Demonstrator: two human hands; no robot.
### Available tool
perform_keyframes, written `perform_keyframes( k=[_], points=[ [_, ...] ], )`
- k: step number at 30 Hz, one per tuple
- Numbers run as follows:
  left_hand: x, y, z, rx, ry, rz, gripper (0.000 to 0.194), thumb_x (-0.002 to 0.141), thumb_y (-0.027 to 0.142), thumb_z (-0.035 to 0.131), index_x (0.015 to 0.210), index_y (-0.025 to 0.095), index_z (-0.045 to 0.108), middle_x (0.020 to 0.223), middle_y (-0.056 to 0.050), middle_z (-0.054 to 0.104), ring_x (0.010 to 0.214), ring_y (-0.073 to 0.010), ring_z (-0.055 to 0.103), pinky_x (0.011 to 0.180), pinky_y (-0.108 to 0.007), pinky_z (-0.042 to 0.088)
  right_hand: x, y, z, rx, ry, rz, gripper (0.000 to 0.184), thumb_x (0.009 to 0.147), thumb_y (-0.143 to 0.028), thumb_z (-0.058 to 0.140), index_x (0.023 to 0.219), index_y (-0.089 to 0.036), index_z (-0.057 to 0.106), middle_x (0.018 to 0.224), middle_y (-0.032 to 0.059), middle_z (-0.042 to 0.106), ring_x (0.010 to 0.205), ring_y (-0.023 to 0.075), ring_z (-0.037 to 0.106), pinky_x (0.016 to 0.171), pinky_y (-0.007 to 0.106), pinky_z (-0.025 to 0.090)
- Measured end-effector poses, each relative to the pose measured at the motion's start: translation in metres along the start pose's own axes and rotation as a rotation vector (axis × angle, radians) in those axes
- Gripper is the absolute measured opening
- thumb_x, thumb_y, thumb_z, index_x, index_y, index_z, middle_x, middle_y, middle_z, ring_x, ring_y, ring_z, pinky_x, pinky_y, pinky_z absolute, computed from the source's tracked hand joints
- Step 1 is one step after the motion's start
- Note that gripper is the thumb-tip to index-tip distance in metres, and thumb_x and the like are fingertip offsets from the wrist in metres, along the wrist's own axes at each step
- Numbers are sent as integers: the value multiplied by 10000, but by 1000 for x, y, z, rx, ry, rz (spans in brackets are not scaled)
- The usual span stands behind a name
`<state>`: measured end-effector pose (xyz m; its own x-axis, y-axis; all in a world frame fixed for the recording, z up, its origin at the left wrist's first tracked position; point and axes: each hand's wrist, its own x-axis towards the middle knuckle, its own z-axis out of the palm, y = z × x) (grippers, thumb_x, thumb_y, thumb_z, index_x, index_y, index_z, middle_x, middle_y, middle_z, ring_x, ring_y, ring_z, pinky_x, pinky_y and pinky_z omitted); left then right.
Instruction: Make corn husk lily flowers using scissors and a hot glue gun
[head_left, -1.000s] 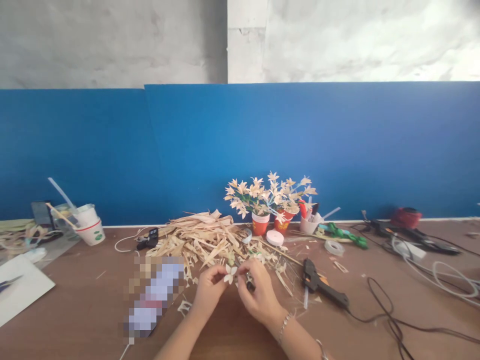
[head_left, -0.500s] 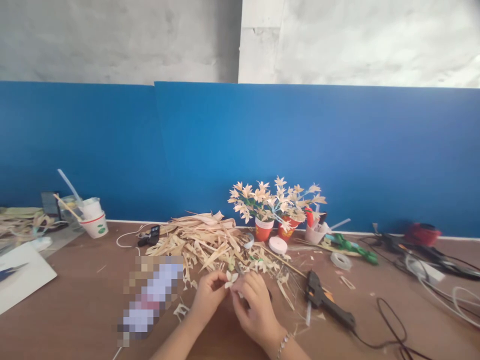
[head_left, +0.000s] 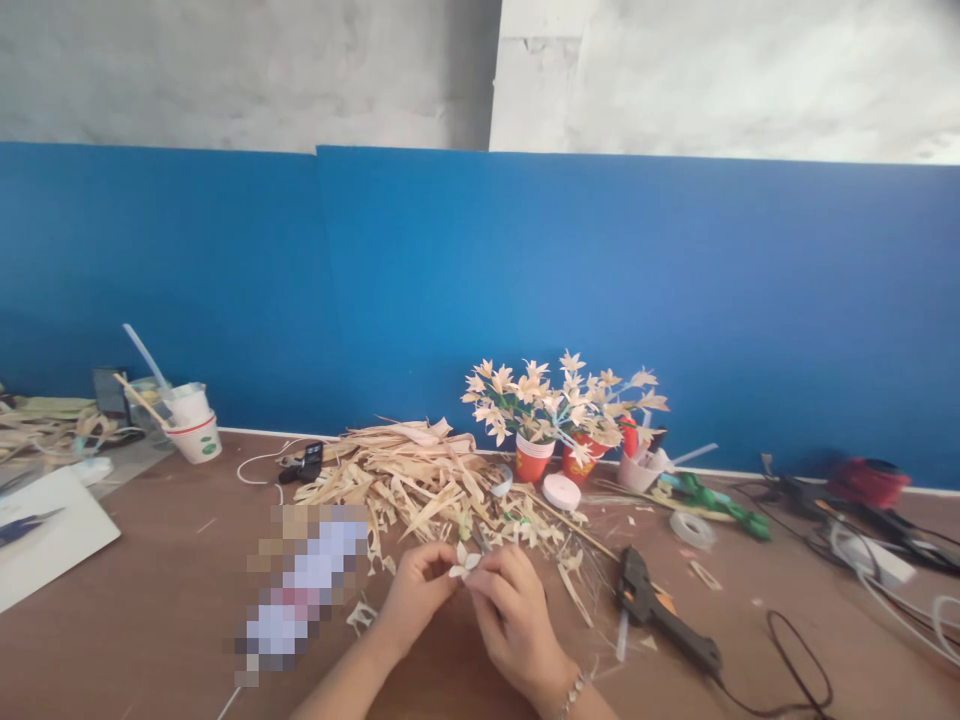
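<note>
Blue panel [head_left: 570, 250], upright, one seam, at twelve o'clock along the back of the bench; above it, bare grey wall [head_left: 247, 75] with a paler pillar [head_left: 536, 85].

Bench [head_left: 150, 570]: brown top, dull sheen, strewn with fine clippings to the right. Clock read from the hands, as I see it:

Centre: one small white flower [head_left: 463, 563], held just above the bench. Left hand [head_left: 420, 592]: thumb and fingers pinching a petal. Right hand [head_left: 517, 610]: fingertips drawn together at the flower's other side; whether they grip it, I cannot tell. Bracelet [head_left: 574, 692] at that wrist.

Eleven: heap of dry, straw-coloured husks [head_left: 420, 480].

Ten, well apart: white cup [head_left: 196, 440], red-rimmed.

Nine: blurred-out oblong [head_left: 304, 595]; farther off, white sheet [head_left: 60, 545], dark figure on it.

One: two red cups of pale flowers, a left one [head_left: 534, 462] and a right one [head_left: 577, 468], near the panel; white roll [head_left: 561, 491] before them.

Two: clear tape roll [head_left: 692, 530]; beyond, dark red object [head_left: 870, 482], blurred.

Three: black glue gun [head_left: 667, 612], corded.
</note>
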<state>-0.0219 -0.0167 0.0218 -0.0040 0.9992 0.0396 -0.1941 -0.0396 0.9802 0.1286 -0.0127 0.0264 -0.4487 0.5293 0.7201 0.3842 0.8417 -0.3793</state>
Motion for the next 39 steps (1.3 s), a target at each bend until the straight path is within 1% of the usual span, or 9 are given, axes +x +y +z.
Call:
perform_keyframes(
  k=[5,8,10,13,15,21,27,31,39],
  points=[
    [-1,5,1,33,2,55,105,581,201,700,577,150,609,569,32,552,566,-110,467,538,-198,368,0,1,0,-43,-8,-25,253,792,-37,457,929,-227,553,804,48,535,735,172,484,635,309,415],
    [0,4,0,54,5,74,106,588,198,692,571,151,598,560,31,544,558,-109,467,539,-200,378,1,-1,-1,5,-6,-15,239,789,-45,446,923,-218,541,816,52,535,752,174,489,653,315,419],
    [1,2,-1,61,6,71,123,595,213,690,570,153,586,542,35,526,521,-100,450,510,-197,370,2,-3,-2,62,33,36,201,784,-70,446,904,-210,527,809,50,535,756,178,497,669,324,423],
    [2,-2,-2,73,-6,56,163,607,252,694,576,156,567,516,43,504,464,-86,427,468,-196,353,3,-2,-2,133,142,175,105,784,-126,457,843,-201,500,776,39,529,731,176,507,668,319,426],
    [3,-4,-3,92,-29,55,178,613,272,699,591,154,568,525,39,517,451,-83,432,465,-201,355,3,0,1,161,172,259,46,795,-160,461,794,-198,486,747,28,521,702,166,504,644,298,422],
    [3,-7,-3,156,-60,75,139,642,258,681,618,155,590,518,35,527,469,-89,450,480,-198,356,4,4,7,216,159,379,134,810,-198,462,676,-190,473,644,-2,498,608,134,473,564,245,390],
    [3,-7,-3,182,-41,104,106,654,251,666,665,148,640,547,14,570,494,-100,468,498,-203,375,4,4,7,235,122,401,154,809,-210,458,658,-185,476,629,-5,501,599,129,472,566,240,384],
    [3,-5,-3,214,-31,128,94,652,250,664,658,156,669,581,-2,587,507,-107,475,489,-201,384,3,4,8,228,143,406,154,803,-201,461,651,-185,475,623,-6,500,597,128,475,559,236,385],
    [0,2,-1,157,-41,67,136,625,279,689,588,154,653,507,22,522,460,-96,450,474,-203,364,3,5,8,234,156,421,153,791,-202,470,640,-185,472,608,-11,495,576,125,473,542,230,382]
  ],
)
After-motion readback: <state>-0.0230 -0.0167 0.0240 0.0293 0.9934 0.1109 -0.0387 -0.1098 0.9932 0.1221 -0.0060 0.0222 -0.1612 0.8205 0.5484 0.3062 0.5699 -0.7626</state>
